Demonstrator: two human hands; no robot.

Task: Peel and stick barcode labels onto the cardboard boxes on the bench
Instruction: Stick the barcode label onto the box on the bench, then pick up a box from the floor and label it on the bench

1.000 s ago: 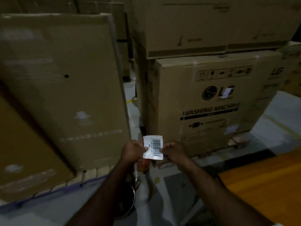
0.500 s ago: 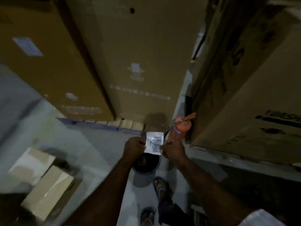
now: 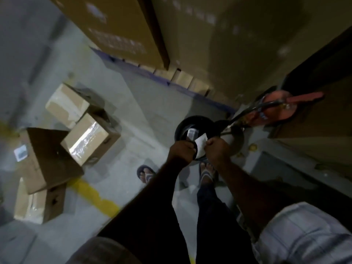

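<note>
A small white barcode label (image 3: 201,145) hangs between my two hands, above a round black bin (image 3: 182,126) on the floor. My left hand (image 3: 182,152) pinches its left edge and my right hand (image 3: 217,150) pinches its right edge. The label looks folded or curled and its printed side is hard to make out. Tall cardboard boxes (image 3: 219,44) stand on a pallet straight ahead, and another large box (image 3: 323,115) rises at the right.
A red fire extinguisher (image 3: 274,109) with a hose leans by the right box. Several smaller cardboard boxes (image 3: 82,138) lie piled on the grey floor at left, beside a yellow floor line (image 3: 95,197). My sandalled feet (image 3: 206,174) stand just below the bin.
The view has tipped down towards the floor and turned left. My hands stay on the label, which has shifted over the black bin and now looks bent.
</note>
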